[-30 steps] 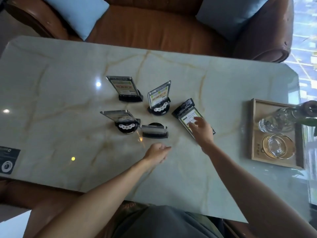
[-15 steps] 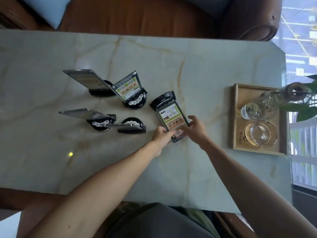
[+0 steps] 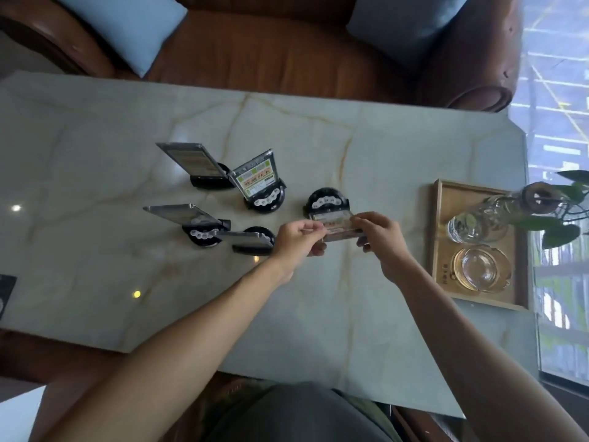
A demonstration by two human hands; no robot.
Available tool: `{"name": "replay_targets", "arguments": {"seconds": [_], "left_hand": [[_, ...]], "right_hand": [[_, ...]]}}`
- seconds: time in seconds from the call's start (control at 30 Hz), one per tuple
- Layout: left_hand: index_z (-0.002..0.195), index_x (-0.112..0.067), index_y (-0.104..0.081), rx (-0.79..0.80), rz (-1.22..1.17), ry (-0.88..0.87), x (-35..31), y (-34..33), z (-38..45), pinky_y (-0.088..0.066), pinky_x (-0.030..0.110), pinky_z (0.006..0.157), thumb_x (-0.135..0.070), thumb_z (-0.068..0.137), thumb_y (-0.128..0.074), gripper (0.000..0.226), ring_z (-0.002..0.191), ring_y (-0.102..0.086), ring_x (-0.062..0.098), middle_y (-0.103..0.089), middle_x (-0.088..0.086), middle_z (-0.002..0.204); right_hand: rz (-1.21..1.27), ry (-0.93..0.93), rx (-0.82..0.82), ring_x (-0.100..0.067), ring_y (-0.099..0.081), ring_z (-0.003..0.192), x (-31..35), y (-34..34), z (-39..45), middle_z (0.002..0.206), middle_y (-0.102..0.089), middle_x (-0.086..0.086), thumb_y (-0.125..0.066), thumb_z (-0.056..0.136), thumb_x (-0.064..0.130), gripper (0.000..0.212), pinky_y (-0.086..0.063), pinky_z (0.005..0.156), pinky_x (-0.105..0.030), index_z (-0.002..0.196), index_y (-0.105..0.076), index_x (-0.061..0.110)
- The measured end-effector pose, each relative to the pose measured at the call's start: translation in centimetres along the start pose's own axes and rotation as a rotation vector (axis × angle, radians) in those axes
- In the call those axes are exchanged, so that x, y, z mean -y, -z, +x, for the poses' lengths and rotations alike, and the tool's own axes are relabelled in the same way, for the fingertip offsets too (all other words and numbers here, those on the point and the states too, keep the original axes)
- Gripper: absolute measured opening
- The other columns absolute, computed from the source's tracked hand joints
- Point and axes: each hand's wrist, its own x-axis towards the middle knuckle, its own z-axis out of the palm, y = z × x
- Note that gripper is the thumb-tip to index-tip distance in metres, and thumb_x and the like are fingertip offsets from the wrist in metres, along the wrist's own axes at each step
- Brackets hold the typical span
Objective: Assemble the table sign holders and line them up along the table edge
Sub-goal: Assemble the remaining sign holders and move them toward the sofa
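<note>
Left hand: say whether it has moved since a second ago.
Yes. The left hand has moved right, toward the wooden tray, and now pinches the sign panel.

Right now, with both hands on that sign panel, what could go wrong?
1. The left hand and right hand pinch the sign panel at its ends; its round black base could drop off or twist.
2. The left forearm passes near a standing holder; a sweep may topple it.
3. The tray of glassware sits beside the right hand.

Sign panel [image 3: 334, 225] print blurred; ends hidden under hands, seemingly pinched.
</note>
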Motion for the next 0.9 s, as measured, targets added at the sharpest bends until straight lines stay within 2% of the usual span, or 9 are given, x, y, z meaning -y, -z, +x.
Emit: {"name": "replay_targets", "arguments": {"seconds": [0.17, 0.23, 0.3, 0.4, 0.47, 0.57, 0.63, 0.7, 0.9], "left_hand": [[0.085, -0.005, -0.068, 0.000, -0.108, 0.009, -1.7, 0.7, -0.6, -0.061, 0.034, 0.062, -0.019, 0.095, -0.062, 0.019, 0.060, -0.067, 0.024, -0.067, 0.015, 0.075], [0.083, -0.005, -0.066, 0.015, -0.123, 0.000, -2.2, 1.1, -1.0, -0.060, 0.036, 0.064, -0.021, 0.098, -0.060, 0.022, 0.060, -0.066, 0.024, -0.067, 0.015, 0.074], [0.090, -0.003, -0.068, 0.035, -0.104, -0.029, -2.5, 1.6, -1.5, -0.059, 0.035, 0.065, -0.021, 0.098, -0.059, 0.022, 0.062, -0.066, 0.022, -0.068, 0.014, 0.077], [0.107, -0.006, -0.070, 0.074, 0.019, -0.115, -3.3, 2.3, -2.7, -0.058, 0.032, 0.063, -0.020, 0.094, -0.063, 0.020, 0.065, -0.066, 0.020, -0.070, 0.011, 0.083], [0.103, -0.012, -0.071, 0.054, 0.135, -0.222, -3.7, 3.2, -3.6, -0.057, 0.030, 0.058, -0.022, 0.092, -0.065, 0.016, 0.063, -0.068, 0.016, -0.071, 0.005, 0.080], [0.089, -0.018, -0.069, -0.090, 0.260, -0.374, -3.9, 5.4, -4.5, -0.052, 0.026, 0.050, -0.032, 0.088, -0.067, 0.014, 0.056, -0.069, 0.013, -0.069, -0.004, 0.068], [0.083, -0.025, -0.066, -0.236, 0.362, -0.399, -3.8, 7.1, -4.7, -0.055, 0.030, 0.056, -0.046, 0.082, -0.064, 0.021, 0.059, -0.070, 0.016, -0.069, -0.006, 0.064], [0.082, -0.031, -0.064, -0.330, 0.423, -0.373, -3.1, 8.6, -4.6, -0.058, 0.034, 0.065, -0.056, 0.077, -0.060, 0.026, 0.063, -0.071, 0.015, -0.070, -0.008, 0.066], [0.097, -0.033, -0.064, -0.323, 0.583, -0.213, -1.2, 10.5, -4.8, -0.057, 0.039, 0.082, -0.073, 0.074, -0.049, 0.048, 0.078, -0.074, 0.017, -0.074, -0.014, 0.082]], "right_hand": [[0.032, -0.039, -0.028, -0.018, -0.057, 0.056, 2.5, -0.3, -0.9, 0.074, -0.068, -0.010, -0.056, 0.094, 0.036, 0.033, -0.044, 0.058, -0.029, 0.090, -0.073, 0.007], [0.025, -0.074, -0.045, -0.019, -0.061, 0.060, 2.8, -0.6, -1.5, 0.073, -0.069, -0.009, -0.051, 0.098, 0.044, 0.042, -0.047, 0.061, -0.030, 0.088, -0.073, 0.009], [0.031, -0.102, -0.051, -0.020, -0.064, 0.063, 2.8, -0.7, -2.1, 0.075, -0.068, -0.008, -0.044, 0.101, 0.048, 0.049, -0.049, 0.062, -0.031, 0.090, -0.072, 0.009], [0.034, -0.105, -0.047, -0.023, -0.064, 0.067, 3.0, -0.7, -3.1, 0.082, -0.067, -0.010, -0.038, 0.102, 0.054, 0.057, -0.052, 0.067, -0.035, 0.096, -0.070, 0.008], [0.016, -0.096, -0.079, -0.025, -0.065, 0.070, 3.2, -0.9, -3.9, 0.085, -0.068, -0.013, -0.040, 0.099, 0.059, 0.056, -0.056, 0.070, -0.040, 0.094, -0.067, 0.011], [-0.006, -0.076, -0.149, -0.028, -0.067, 0.067, 3.3, -1.6, -4.8, 0.082, -0.068, -0.013, -0.052, 0.090, 0.066, 0.058, -0.059, 0.067, -0.043, 0.094, -0.067, 0.010], [-0.060, -0.073, -0.171, -0.028, -0.069, 0.064, 3.3, -2.4, -5.3, 0.081, -0.071, -0.014, -0.062, 0.082, 0.068, 0.064, -0.060, 0.063, -0.042, 0.095, -0.069, 0.006], [-0.080, -0.088, -0.156, -0.026, -0.069, 0.060, 3.3, -3.5, -5.9, 0.075, -0.070, -0.011, -0.066, 0.081, 0.065, 0.056, -0.060, 0.063, -0.041, 0.089, -0.069, 0.009], [-0.099, -0.121, -0.181, -0.025, -0.070, 0.054, 4.1, -6.0, -6.0, 0.073, -0.073, -0.012, -0.068, 0.077, 0.062, 0.047, -0.058, 0.053, -0.034, 0.088, -0.071, 0.016]]}}
